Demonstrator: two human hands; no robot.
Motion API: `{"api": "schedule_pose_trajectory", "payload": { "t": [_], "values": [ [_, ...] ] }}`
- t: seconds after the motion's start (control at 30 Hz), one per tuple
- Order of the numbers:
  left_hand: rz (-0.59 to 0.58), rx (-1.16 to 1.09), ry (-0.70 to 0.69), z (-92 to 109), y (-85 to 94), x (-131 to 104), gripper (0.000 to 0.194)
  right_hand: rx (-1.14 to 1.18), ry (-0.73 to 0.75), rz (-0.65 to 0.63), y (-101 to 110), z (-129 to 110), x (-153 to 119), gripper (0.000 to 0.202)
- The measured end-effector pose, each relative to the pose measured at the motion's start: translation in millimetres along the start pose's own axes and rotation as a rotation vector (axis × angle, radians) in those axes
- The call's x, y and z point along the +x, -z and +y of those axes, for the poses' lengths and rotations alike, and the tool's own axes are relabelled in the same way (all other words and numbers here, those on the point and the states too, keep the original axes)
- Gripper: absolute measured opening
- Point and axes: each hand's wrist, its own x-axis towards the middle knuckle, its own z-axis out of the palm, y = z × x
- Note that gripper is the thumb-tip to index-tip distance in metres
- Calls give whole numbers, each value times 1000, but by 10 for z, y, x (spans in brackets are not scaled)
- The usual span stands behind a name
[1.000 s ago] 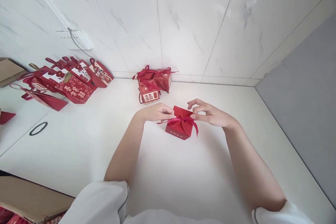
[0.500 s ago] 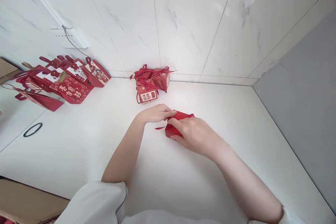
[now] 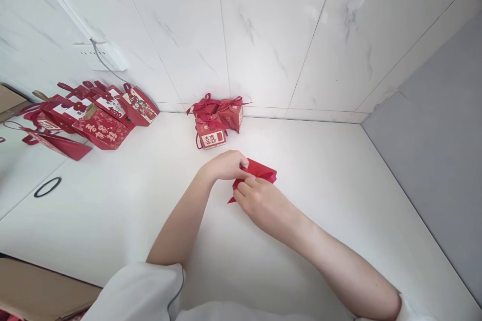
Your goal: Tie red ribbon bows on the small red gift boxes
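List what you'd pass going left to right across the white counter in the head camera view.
Black ring → red gift bags → three ribboned red boxes → left hand → red box being handled.

Both hands [image 3: 244,180] on red box [image 3: 263,169]

Left grip [image 3: 228,165] pinched, right grip [image 3: 259,203] curled

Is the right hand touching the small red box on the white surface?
Touching. The head view shows the right hand lying over the small red box, its fingers at the ribbon with no gap.
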Motion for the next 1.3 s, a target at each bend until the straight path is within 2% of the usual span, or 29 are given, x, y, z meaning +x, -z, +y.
{"api": "schedule_pose_trajectory", "payload": {
  "t": [0.2,0.37,0.5,0.6,0.7,0.77,0.83,0.9,0.97,1.1,1.2,1.3],
  "values": [
    [22,55,6,48,-25,-4,57,-101,-71,-154,-2,-208,18,16],
    [17,65,20,43,-28,-3,60,-124,-39,-169,3,-257,34,14],
    [21,60,15,35,-46,17,59,-33,-24,-193,-2,-223,64,14],
    [26,49,-1,32,-27,9,54,231,-9,-161,65,-47,10,13],
    [-26,61,-29,31,51,-46,41,614,4,-8,164,282,-132,18],
    [-42,88,-51,37,116,-101,34,694,-102,91,191,520,-241,25],
    [-9,119,-86,52,165,-153,32,676,-286,120,171,715,-333,24],
    [28,141,-128,74,187,-191,32,665,-405,56,125,841,-394,24],
    [27,141,-162,99,188,-213,32,699,-445,-21,86,903,-417,27],
    [-18,121,-161,144,186,-237,35,830,-335,-51,58,940,-364,30],
    [-64,132,-137,160,203,-251,34,886,-231,-89,19,978,-310,21],
    [-84,144,-111,153,216,-261,32,905,-246,-152,-52,1025,-294,15]
  ]
}}
